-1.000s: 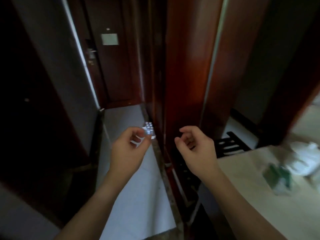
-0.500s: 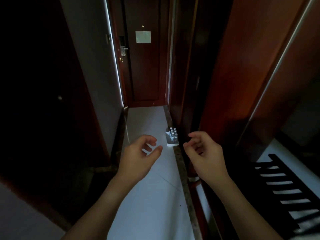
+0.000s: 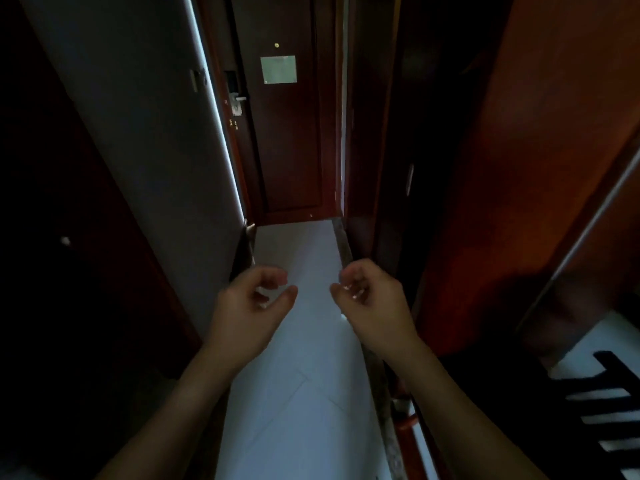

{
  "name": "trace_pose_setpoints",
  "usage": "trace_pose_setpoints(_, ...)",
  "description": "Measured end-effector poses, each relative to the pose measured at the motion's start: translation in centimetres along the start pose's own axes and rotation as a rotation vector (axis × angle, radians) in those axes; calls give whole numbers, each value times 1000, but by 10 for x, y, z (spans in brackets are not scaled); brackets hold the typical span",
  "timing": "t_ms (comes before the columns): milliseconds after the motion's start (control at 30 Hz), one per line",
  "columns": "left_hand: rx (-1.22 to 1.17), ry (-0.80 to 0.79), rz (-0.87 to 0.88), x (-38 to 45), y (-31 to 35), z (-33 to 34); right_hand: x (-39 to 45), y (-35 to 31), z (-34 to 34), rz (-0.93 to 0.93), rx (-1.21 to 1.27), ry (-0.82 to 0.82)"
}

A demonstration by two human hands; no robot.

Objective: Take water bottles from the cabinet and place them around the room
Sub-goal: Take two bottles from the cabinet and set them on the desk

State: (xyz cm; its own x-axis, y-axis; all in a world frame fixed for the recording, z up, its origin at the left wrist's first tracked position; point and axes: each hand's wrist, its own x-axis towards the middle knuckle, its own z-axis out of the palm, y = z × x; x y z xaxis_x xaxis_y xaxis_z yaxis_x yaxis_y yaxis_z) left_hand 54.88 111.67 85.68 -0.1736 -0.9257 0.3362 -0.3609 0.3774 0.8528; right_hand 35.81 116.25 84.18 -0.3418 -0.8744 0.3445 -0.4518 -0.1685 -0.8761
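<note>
In the head view, at the near end of a narrow corridor that runs toward a dark wooden door (image 3: 287, 133), both bare hands are raised side by side above the pale floor (image 3: 294, 393). Half a second earlier a small pack of water bottles stood on that floor against the right-hand edge, just beyond the fingertips; now the hands have come forward over that spot and the pack no longer shows as a whole. Only a few pale glints appear among and just below the right hand's (image 3: 374, 306) fingers, and whether these are the bottle tops cannot be told. The door has also drawn nearer and sits more squarely ahead than before, its grey notice (image 3: 278, 69) and metal handle (image 3: 237, 100) now larger.

The left hand (image 3: 249, 310) hangs to the left of the door's line, its fingers loosely curled with thumb and forefinger apart, holding nothing. The right hand is to the right of that line, its fingers likewise curled inward loosely; nothing is plainly gripped, though the dim light blurs its fingertips.

The left side of the corridor is nearly black and its details cannot be read. A reddish wooden panel (image 3: 502, 168) rises to the right of the door, and below it, at the picture's right edge, a black slatted rack (image 3: 609, 403) is cut off.
</note>
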Motion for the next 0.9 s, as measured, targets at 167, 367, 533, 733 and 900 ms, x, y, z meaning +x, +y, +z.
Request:
trace_pose_setpoints(167, 37, 67, -27, 77, -25, -6, 90, 15, 40, -17, 24, -47)
trace_pose_setpoints(367, 35, 130, -94, 176, -80, -13, 203, 41, 85, 33, 52, -57)
trace_pose_setpoints(533, -13, 81, -87, 288, -133, -7, 300, 60, 130, 48, 23, 8)
trace_pose_setpoints(733, -59, -48, 2, 425, -168, 11, 407, 62, 166, 70, -64, 40)
trace_pose_setpoints(900, -57, -91, 36, 509, -187, 32, 473, 82, 185, 98, -83, 49)
